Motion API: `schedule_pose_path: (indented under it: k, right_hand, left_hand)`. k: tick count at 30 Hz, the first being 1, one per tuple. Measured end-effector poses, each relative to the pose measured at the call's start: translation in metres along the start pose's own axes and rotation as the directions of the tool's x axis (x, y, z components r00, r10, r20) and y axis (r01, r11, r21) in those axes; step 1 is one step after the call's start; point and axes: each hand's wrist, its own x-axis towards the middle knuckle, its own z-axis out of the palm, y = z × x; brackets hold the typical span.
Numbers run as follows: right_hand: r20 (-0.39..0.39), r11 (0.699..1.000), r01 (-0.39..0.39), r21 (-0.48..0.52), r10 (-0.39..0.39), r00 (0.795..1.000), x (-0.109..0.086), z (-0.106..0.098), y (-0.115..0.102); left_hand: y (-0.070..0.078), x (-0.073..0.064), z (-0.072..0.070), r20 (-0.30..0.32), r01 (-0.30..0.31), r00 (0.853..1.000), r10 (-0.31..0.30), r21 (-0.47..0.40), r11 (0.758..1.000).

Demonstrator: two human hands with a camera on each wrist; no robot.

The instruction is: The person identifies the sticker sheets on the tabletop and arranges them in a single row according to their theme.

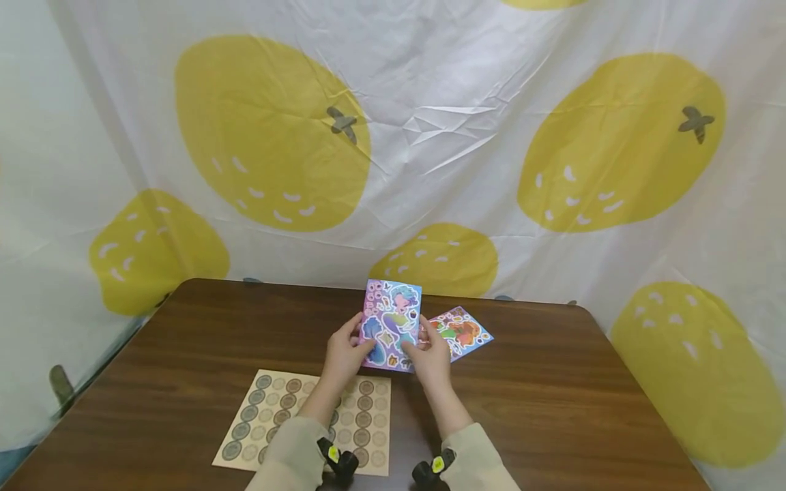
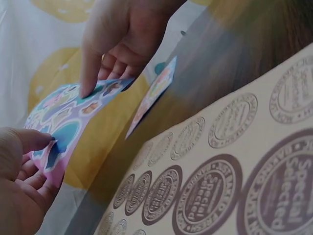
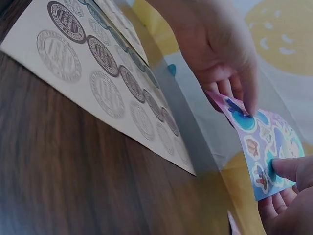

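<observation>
Both hands hold up a purple and blue mermaid sticker sheet (image 1: 393, 324) above the table. The left hand (image 1: 345, 349) pinches its left edge, thumb on the printed face and fingers behind. On the opposite edge, the right hand (image 1: 432, 354) grips it the same way. In the left wrist view the sheet (image 2: 61, 122) bends slightly between the two thumbs. Behind the right hand a second sticker sheet (image 1: 469, 333) with an orange and green figure lies on the table, partly hidden. Under the left forearm rests a beige sheet of round seal stickers (image 1: 270, 416), printed in brown and pale rows.
The dark brown wooden table (image 1: 552, 402) has rounded far corners. A white cloth with yellow fruit shapes (image 1: 276, 136) hangs right behind its far edge and along the sides. Black wrist cameras (image 1: 340, 460) are strapped over the sleeves.
</observation>
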Motion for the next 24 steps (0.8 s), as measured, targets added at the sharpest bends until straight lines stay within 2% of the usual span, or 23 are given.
schedule_pose_path:
  k: [4, 7, 13, 16, 20, 24]
  right_hand:
    - [0.013, 1.000, 0.007, 0.013, -0.007, 1.000, -0.001, -0.013, -0.004]
    - [0.021, 0.999, 0.015, 0.043, -0.015, 1.000, -0.002, -0.023, -0.007]
    - [0.053, 0.996, 0.051, 0.076, -0.055, 0.997, -0.006, -0.042, -0.013]
    - [0.086, 0.996, 0.032, 0.089, -0.040, 0.995, -0.009, -0.052, -0.016]
    - [0.127, 0.996, 0.004, 0.091, -0.015, 0.992, -0.011, -0.064, -0.016]
    - [0.149, 0.995, -0.008, 0.099, -0.007, 0.989, -0.013, -0.074, -0.016]
  left_hand:
    - [0.004, -0.001, 0.000, -0.007, -0.033, 0.999, 0.033, -0.032, 0.999]
    - [0.008, -0.003, 0.000, 0.011, -0.031, 0.999, 0.032, -0.061, 0.998]
    - [0.015, -0.007, -0.001, 0.091, -0.012, 0.996, 0.023, -0.127, 0.992]
    - [0.019, -0.011, -0.002, 0.137, 0.018, 0.991, 0.004, -0.159, 0.987]
    - [0.029, -0.019, -0.003, 0.216, 0.047, 0.976, -0.003, -0.199, 0.979]
    - [0.031, -0.022, -0.001, 0.267, 0.052, 0.964, 0.007, -0.213, 0.976]
